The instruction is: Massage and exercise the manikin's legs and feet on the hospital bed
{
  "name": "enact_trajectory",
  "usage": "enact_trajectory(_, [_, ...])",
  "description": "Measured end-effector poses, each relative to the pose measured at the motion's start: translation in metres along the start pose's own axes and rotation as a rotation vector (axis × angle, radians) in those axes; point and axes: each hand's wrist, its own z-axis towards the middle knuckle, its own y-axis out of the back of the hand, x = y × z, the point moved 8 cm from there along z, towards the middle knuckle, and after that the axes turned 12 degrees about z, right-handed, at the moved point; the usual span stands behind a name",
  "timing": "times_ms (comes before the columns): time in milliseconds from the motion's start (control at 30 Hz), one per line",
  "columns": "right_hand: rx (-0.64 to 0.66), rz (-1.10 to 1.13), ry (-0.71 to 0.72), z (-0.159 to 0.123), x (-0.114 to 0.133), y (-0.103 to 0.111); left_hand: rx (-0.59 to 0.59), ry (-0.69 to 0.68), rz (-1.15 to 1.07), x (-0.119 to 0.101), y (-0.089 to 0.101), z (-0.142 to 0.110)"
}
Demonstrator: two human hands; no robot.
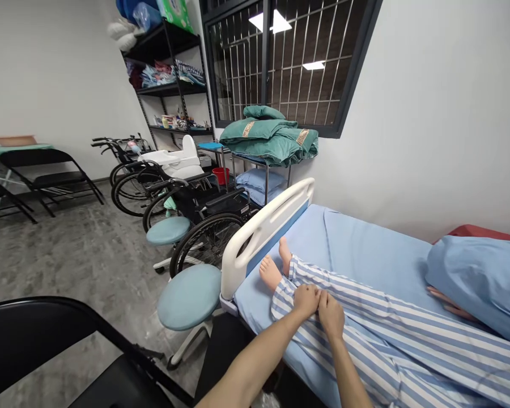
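Observation:
My left hand [306,299] and my right hand [330,314] lie side by side on the near lower leg of a figure stretched out on the bed, their fingertips nearly touching. The fingers of both are curled over the blue-and-white striped pajama leg [357,340]; how much cloth they grasp is hidden beneath them. Just beyond my left hand, two bare feet [271,273] point toward the footboard. The far leg rests straight alongside. A light blue sheet [357,238] covers the mattress under the legs.
The white footboard [259,226] closes the bed's end. Close by are a round stool [190,296], a second stool [169,230], a wheelchair [212,232] and a black folding chair [123,379]. A blue pillow [480,272] lies at right. Green bedding [267,136] sits below the window.

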Motion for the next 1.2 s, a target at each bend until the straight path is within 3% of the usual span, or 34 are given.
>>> enact_trajectory(133, [-0.082, 0.125, 0.02, -0.001, -0.003, 0.009, -0.023, 0.041, -0.113, -0.011, 0.015, 0.006])
enact_trajectory(267, [-0.16, 0.246, -0.002, -0.002, -0.012, 0.018, -0.107, 0.0, -0.316, -0.032, 0.03, 0.011])
enact_trajectory(367, [-0.192, 0.329, -0.019, -0.004, -0.015, 0.022, -0.097, -0.007, -0.361, -0.037, 0.02, 0.005])
enact_trajectory(567, [-0.26, 0.331, -0.082, -0.005, -0.021, 0.025, -0.036, 0.018, -0.159, -0.025, -0.009, -0.016])
enact_trajectory(833, [-0.207, 0.365, -0.075, 0.0, -0.023, 0.02, -0.012, 0.033, -0.134, -0.023, -0.011, -0.013])
enact_trajectory(967, [-0.126, 0.318, 0.015, 0.005, -0.004, 0.043, -0.052, 0.033, -0.104, -0.024, -0.01, -0.014])
enact_trajectory(1100, [-0.152, 0.234, 0.073, 0.017, 0.016, 0.08, -0.083, 0.012, -0.074, -0.026, -0.013, -0.012])
enact_trajectory(1200, [-0.155, 0.229, 0.084, 0.019, 0.016, 0.081, -0.1, 0.009, -0.066, -0.026, -0.014, -0.011])
